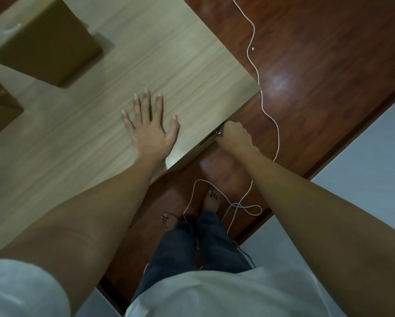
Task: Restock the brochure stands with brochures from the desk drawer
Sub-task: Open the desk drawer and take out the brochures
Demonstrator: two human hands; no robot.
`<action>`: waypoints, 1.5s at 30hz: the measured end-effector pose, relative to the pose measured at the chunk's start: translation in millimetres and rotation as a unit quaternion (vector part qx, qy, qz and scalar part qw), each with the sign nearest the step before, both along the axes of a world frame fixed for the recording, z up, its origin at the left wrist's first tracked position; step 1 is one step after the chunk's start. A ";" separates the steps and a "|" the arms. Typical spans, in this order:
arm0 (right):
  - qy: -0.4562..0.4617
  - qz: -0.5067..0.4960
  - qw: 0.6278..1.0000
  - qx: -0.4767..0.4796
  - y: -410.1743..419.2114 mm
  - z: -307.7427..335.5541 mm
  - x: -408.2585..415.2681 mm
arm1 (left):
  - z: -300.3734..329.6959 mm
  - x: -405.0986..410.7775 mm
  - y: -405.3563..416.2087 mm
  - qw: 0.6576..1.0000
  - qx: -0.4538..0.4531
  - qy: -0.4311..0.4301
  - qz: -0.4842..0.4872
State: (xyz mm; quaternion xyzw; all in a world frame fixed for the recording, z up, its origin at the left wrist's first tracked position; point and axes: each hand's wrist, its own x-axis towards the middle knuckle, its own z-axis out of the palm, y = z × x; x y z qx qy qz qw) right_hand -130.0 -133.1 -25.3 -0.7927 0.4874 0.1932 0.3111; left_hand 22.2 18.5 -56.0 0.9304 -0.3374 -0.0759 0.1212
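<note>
The left hand (149, 124) lies flat, fingers spread, on the worktop (128, 65); just to its right, the right hand (234, 136) is fisted at the worktop's front edge.

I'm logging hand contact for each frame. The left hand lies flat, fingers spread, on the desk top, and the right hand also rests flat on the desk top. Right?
Not quite. The left hand does lie flat, fingers spread, on the desk top. The right hand, though, is curled closed at the desk's front edge, below the top, as the head view shows.
</note>
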 end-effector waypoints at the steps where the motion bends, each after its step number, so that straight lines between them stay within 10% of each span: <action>1: -0.004 -0.006 1.000 0.000 1.0 0.5 -2.9 | 0.9 -0.2 -0.3 1.000 0.000 0.005 0.003; 24: 0.009 -0.114 0.992 0.050 48.8 -8.7 -141.3 | 4.2 0.5 1.7 1.000 0.011 0.016 -0.001; 45: 0.028 -0.183 0.981 0.056 63.0 44.2 -95.3 | 42.5 -23.9 43.8 0.989 0.037 0.118 -0.083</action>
